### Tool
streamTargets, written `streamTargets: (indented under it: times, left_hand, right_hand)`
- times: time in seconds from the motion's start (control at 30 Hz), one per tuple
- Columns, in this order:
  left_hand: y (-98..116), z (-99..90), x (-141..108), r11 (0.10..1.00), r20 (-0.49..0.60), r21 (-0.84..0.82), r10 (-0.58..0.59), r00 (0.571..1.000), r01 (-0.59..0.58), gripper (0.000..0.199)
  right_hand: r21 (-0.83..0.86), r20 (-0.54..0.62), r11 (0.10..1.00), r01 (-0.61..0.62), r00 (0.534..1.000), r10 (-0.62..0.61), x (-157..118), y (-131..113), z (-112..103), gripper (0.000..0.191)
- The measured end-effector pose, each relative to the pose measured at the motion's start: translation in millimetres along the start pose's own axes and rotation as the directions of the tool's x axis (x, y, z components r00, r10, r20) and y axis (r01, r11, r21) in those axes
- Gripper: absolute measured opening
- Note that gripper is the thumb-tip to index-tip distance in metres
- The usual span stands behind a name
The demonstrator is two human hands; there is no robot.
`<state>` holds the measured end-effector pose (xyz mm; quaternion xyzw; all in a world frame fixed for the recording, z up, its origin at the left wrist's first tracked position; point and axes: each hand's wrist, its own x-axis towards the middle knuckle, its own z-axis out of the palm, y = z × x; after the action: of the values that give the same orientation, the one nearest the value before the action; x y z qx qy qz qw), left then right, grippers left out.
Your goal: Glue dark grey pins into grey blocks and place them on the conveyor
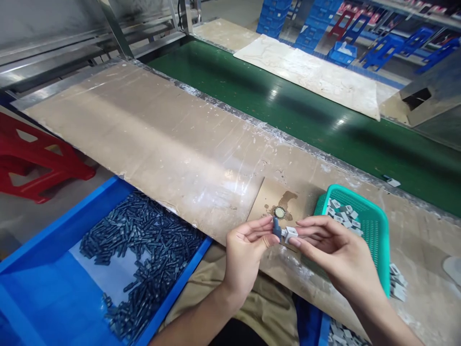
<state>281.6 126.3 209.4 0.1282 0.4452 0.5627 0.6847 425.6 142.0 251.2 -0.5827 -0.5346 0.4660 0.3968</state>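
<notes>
Head: squarish white block; perhaps plastic

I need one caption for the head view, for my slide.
Left hand holding a dark part, right hand a pale block, beside a green basket.

A flat off-white sheet lay along the long green belt; stacked blue plastic crates stood beyond.

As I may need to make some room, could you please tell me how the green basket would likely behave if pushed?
The green basket would probably flex a little, since its perforated wall looks like thin plastic. It seems likelier to slide than tip, looking wide for its height. The loose pale pieces inside may shift.
</notes>
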Motion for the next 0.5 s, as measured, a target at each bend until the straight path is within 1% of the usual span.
streamTargets:
  times: [0.13, 0.2, 0.27, 0.3, 0.37, 0.4, 0.43, 0.47, 0.5]
  left_hand:
    - [-4, 1.6, -2, 0.994, -0.004, 0.093, 0.057, 0.998, -0.056, 0.02]
    - [-7, 1.8, 2, 0.988, 0.024, 0.125, 0.087, 0.996, -0.089, 0.016]
    - [-7, 2.0, 10, 0.98, 0.075, 0.166, 0.101, 0.992, -0.112, 0.015]
    - [-5, 1.6, 14, 0.975, 0.106, 0.191, 0.095, 0.99, -0.114, 0.018]
    - [4, -2.1, 18, 0.96, 0.137, 0.258, 0.078, 0.988, -0.112, 0.036]
    - [11, -7.1, 18, 0.945, 0.115, 0.302, 0.094, 0.989, -0.125, 0.046]
    - [18, -15.2, 16, 0.923, 0.055, 0.35, 0.148, 0.987, -0.158, 0.055]
    - [25, -27.1, 12, 0.897, -0.033, 0.395, 0.229, 0.973, -0.198, 0.061]
    - [31, -43.3, 8, 0.867, -0.139, 0.437, 0.327, 0.935, -0.238, 0.061]
  right_hand:
    - [-0.069, 0.052, 0.998, 0.016, 0.999, -0.013, -3, 0, -1, 0.024]
    - [-0.121, 0.058, 0.992, 0.042, 0.998, -0.035, -4, 1, -1, 0.026]
    - [-0.155, 0.076, 0.986, 0.056, 0.996, -0.044, 3, 4, -3, 0.028]
    - [-0.171, 0.092, 0.984, 0.058, 0.995, -0.043, 10, 6, -6, 0.03]
    - [-0.225, 0.085, 0.972, 0.073, 0.995, -0.055, 37, 12, -19, 0.034]
    - [-0.276, 0.042, 0.958, 0.073, 0.997, -0.064, 55, 15, -30, 0.035]
    - [-0.34, -0.041, 0.938, 0.072, 0.995, -0.091, 76, 18, -43, 0.035]
    - [-0.412, -0.169, 0.911, 0.035, 0.979, -0.114, 99, 20, -59, 0.03]
    - [-0.487, -0.308, 0.872, -0.052, 0.944, -0.116, 122, 22, -76, 0.025]
